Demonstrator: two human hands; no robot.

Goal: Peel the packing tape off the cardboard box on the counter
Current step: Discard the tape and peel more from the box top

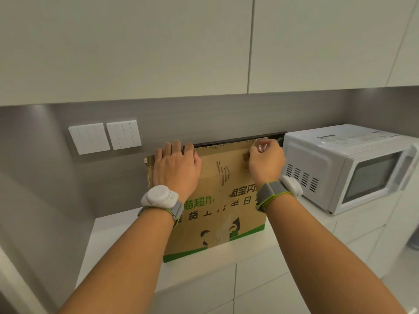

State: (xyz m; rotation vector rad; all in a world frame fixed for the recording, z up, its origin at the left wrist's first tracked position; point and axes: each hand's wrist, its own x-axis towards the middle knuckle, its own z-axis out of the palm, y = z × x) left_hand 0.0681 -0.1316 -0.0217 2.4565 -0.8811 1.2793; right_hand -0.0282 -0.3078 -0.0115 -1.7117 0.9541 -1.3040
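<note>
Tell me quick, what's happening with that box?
Left hand grips cardboard box top edge. Right hand pinches packing tape at top. Nothing in the way.

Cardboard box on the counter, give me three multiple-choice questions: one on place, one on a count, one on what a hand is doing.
1. The microwave stands where from the cardboard box?
A. right
B. left
C. on top

2. How many switch panels are on the wall?
A. one
B. two
C. four

3. The right hand is
A. hanging idle
B. flat on the counter
C. pinching clear tape at the box's top edge

Answers: 1 A, it sits past the box's right side. 2 B, two white plates side by side. 3 C, fingers pinch a clear strip.
</note>
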